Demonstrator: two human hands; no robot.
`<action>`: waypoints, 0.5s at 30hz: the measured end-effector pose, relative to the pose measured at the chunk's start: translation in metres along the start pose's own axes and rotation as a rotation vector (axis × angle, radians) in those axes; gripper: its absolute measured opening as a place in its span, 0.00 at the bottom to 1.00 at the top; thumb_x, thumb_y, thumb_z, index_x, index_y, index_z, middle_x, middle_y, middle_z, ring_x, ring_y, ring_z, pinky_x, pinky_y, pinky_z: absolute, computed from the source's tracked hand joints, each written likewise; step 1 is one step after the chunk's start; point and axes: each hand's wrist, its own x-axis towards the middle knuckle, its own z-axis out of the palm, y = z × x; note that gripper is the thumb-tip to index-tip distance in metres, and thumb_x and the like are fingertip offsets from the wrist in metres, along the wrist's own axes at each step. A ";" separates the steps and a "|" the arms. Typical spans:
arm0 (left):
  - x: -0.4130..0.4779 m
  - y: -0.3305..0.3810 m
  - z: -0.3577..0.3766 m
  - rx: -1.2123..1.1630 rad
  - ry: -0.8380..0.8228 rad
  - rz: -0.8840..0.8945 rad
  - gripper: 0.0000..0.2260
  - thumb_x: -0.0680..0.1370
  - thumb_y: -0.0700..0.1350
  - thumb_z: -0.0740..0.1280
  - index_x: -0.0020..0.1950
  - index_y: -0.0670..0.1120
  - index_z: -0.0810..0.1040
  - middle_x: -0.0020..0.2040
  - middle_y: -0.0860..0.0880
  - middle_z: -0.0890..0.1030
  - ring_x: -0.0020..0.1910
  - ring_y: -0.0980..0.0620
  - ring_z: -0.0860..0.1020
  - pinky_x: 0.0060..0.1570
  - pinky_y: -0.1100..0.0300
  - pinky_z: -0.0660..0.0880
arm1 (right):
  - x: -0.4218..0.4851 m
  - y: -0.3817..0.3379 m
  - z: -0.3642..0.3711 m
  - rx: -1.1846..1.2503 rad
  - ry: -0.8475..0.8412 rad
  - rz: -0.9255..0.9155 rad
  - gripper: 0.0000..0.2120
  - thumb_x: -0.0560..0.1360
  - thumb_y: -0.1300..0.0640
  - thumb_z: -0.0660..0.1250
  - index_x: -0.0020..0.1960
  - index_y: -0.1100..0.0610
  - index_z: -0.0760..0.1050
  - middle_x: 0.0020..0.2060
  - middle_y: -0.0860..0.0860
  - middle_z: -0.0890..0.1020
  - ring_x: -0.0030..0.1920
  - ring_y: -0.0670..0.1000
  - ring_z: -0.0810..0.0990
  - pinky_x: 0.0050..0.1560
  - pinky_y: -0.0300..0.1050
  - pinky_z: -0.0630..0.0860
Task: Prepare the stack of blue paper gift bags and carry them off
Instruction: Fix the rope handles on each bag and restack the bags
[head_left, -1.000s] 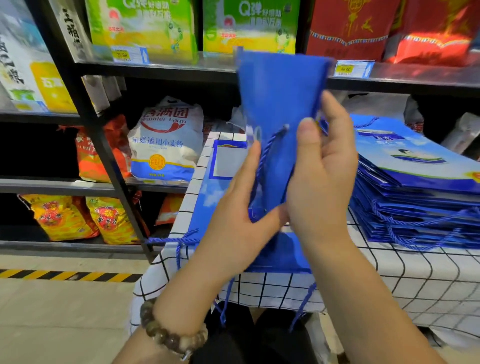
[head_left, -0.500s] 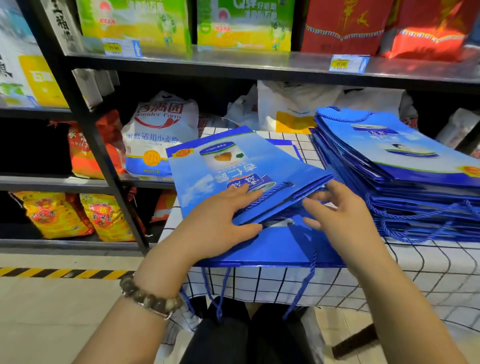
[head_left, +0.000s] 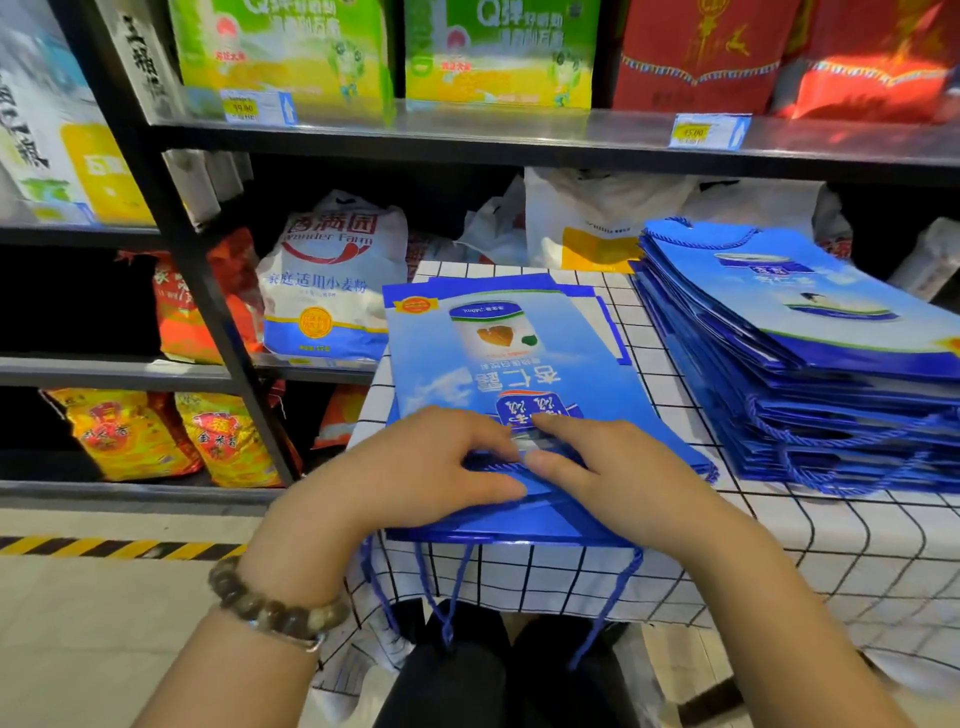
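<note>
A flattened blue paper gift bag lies on top of a small pile of the same bags in the middle of the table. My left hand and my right hand both rest on its near end, fingertips almost meeting and pressing the paper down. Blue rope handles hang over the table's front edge below my hands. A taller stack of flat blue bags sits apart at the right, its rope handles facing me.
The table wears a white cloth with a black grid. Behind it and to the left, black shelves hold flour sacks, rice bags and boxes. A yellow-black floor stripe runs at the left.
The blue bag that both hands held upright a second ago has been laid flat on the small pile. Both hands now press on its near end.
</note>
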 end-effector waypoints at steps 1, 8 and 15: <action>-0.004 -0.004 -0.006 0.075 0.044 -0.041 0.08 0.74 0.51 0.69 0.52 0.55 0.81 0.59 0.57 0.78 0.59 0.59 0.74 0.61 0.58 0.69 | 0.000 0.002 0.001 -0.026 -0.001 0.011 0.22 0.76 0.38 0.56 0.67 0.45 0.66 0.62 0.46 0.76 0.62 0.51 0.73 0.57 0.49 0.72; -0.021 0.001 -0.017 0.427 0.150 -0.153 0.06 0.80 0.47 0.58 0.43 0.52 0.69 0.46 0.52 0.75 0.48 0.50 0.73 0.47 0.55 0.71 | 0.003 0.008 0.001 0.013 0.078 -0.003 0.20 0.76 0.41 0.59 0.66 0.46 0.69 0.61 0.45 0.76 0.61 0.50 0.72 0.57 0.48 0.72; -0.001 0.021 -0.029 -0.216 0.336 -0.116 0.08 0.79 0.41 0.61 0.42 0.53 0.71 0.32 0.52 0.77 0.20 0.60 0.70 0.21 0.70 0.64 | 0.001 0.002 0.000 0.309 0.454 -0.140 0.09 0.73 0.53 0.68 0.34 0.49 0.76 0.32 0.46 0.77 0.36 0.44 0.74 0.40 0.40 0.70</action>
